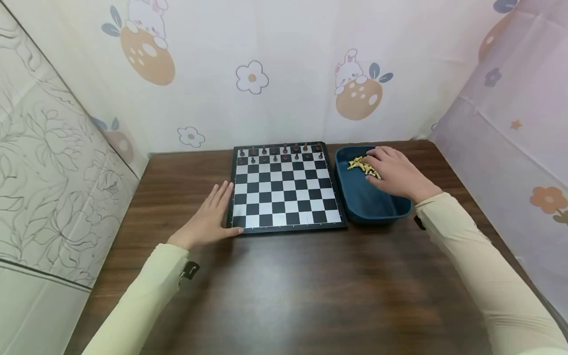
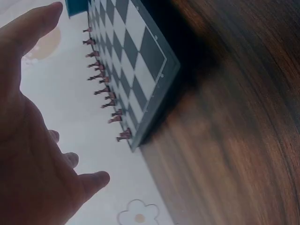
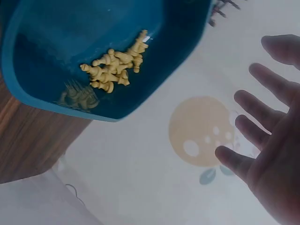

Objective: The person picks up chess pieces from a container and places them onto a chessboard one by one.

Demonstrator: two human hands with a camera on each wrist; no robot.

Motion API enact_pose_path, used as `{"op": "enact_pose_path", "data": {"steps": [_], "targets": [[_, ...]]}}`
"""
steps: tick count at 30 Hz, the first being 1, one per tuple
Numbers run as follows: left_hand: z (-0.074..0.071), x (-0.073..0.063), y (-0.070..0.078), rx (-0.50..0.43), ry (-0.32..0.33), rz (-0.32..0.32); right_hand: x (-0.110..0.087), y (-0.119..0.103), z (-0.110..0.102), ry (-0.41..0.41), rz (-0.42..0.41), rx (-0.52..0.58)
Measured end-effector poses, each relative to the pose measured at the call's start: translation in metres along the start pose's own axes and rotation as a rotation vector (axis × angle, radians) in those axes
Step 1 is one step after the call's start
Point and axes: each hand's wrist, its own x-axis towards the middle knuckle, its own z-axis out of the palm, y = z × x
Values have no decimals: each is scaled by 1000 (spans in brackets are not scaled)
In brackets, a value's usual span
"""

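A black-and-white chessboard lies flat on the table, with two rows of dark reddish-brown chess pieces along its far side. My left hand is at the board's left edge, fingers extended and thumb spread toward the near left corner. To the right of the board stands a blue plastic bin holding a heap of cream-yellow chess pieces. Over the bin's right side hovers my right hand, its fingers spread and slightly bent in the right wrist view, with nothing in them.
Brown wood-grain table extends in front of the board and to both sides. A patterned curtain hangs behind the table's far edge, and another sheet covers the right side. Floral-patterned panels stand on the left.
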Motion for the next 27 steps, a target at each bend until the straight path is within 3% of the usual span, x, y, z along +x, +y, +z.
{"op": "enact_pose_path", "data": {"steps": [9, 18, 27], "targets": [[4, 25, -16, -69, -51, -32, 31, 7, 12, -117, 13, -86], [14, 47, -36, -102, -30, -76, 65, 14, 32, -202, 24, -132], [26, 61, -48, -141, -19, -121, 76, 27, 50, -262, 53, -126]]}}
